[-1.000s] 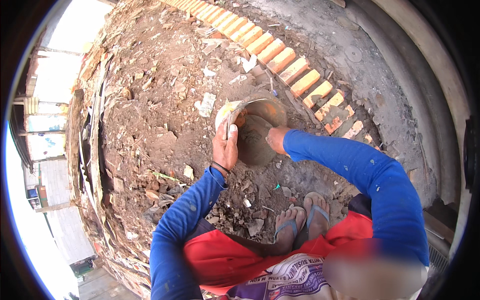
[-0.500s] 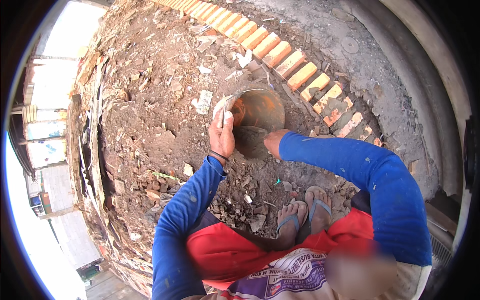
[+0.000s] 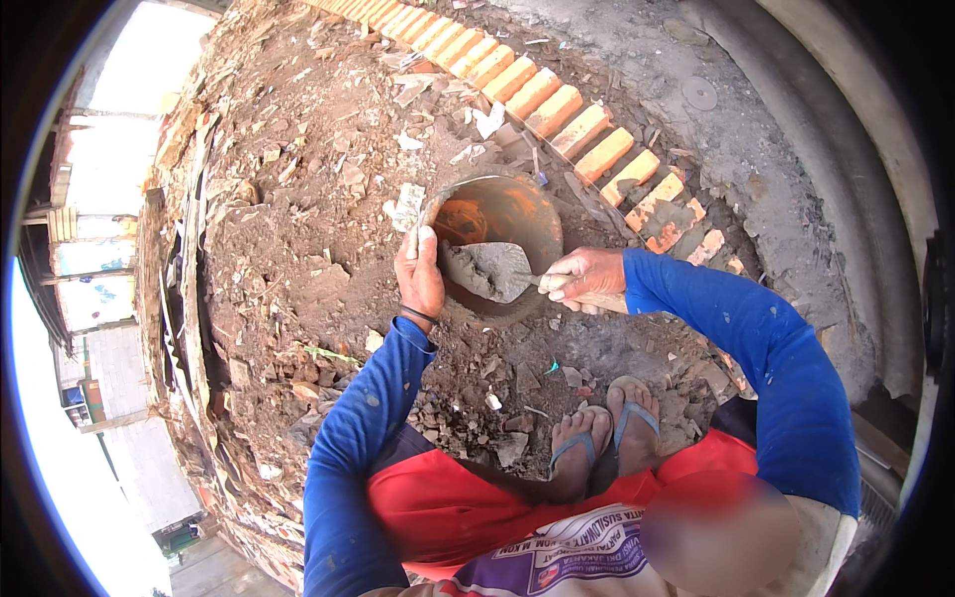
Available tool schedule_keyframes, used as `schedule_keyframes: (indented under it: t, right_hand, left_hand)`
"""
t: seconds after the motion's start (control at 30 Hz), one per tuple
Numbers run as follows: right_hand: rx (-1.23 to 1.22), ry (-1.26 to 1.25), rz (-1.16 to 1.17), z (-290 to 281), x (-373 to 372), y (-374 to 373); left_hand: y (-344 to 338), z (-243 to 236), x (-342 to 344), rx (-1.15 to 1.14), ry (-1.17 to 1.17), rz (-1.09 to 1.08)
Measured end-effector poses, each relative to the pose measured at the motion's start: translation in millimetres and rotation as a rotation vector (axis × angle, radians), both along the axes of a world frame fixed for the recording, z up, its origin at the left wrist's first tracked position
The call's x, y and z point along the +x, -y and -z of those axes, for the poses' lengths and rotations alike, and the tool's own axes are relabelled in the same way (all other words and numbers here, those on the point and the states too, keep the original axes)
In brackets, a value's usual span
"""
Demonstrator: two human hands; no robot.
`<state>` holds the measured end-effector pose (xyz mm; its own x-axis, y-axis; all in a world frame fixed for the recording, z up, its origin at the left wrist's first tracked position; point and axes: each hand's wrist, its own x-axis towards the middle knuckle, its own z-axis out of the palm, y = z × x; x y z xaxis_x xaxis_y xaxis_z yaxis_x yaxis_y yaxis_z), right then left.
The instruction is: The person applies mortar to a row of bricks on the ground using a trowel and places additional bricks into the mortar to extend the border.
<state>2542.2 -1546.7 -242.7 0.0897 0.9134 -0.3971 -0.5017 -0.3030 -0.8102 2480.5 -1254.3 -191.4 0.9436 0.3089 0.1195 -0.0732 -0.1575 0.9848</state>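
Observation:
A round bucket (image 3: 542, 211) stands on the dirt in front of me, its inside smeared orange and grey. My left hand (image 3: 421, 276) grips the near-left rim, thumb over the edge. Wrapped round the wooden handle of a trowel (image 3: 515, 277) is my right hand (image 3: 585, 280), at the bucket's right side. The trowel's flat metal blade lies over the bucket's mouth, with a lump of wet grey mortar (image 3: 477, 271) on its left part. How much mortar sits lower in the bucket is hidden by the blade.
A curved row of orange bricks (image 3: 581, 131) runs from the top to the right, with mortar on the nearest ones. Broken rubble (image 3: 328, 179) covers the ground to the left. My sandalled feet (image 3: 607, 423) are below the bucket. A grey concrete strip (image 3: 756, 199) lies beyond the bricks.
My right hand has come up out of the bucket and moved right, raising the trowel with mortar on its blade. My left hand has shifted slightly left and down with the rim.

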Motion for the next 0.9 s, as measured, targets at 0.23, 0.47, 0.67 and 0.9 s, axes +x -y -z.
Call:
schedule_keyframes:
  t: [0.23, 0.47, 0.67, 0.9]
  right_hand:
    - [-0.159, 0.108, 0.270, -41, 43, 139]
    - [-0.738, 1.142, 0.090, -38, 79, 210]
    - [-0.969, 1.656, 0.080, 21, 77, 213]
    - [-1.045, 1.500, -0.314, 27, 80, 222]
  left_hand:
    - [-15, -1, -6, 0.093, -0.018, -0.002]
    - [-14, -1, -4, -0.015, -0.038, 0.003]
    - [-10, -5, -5, 0.031, -0.042, 0.019]
    - [-17, 2, -11, 0.010, -0.098, -0.044]
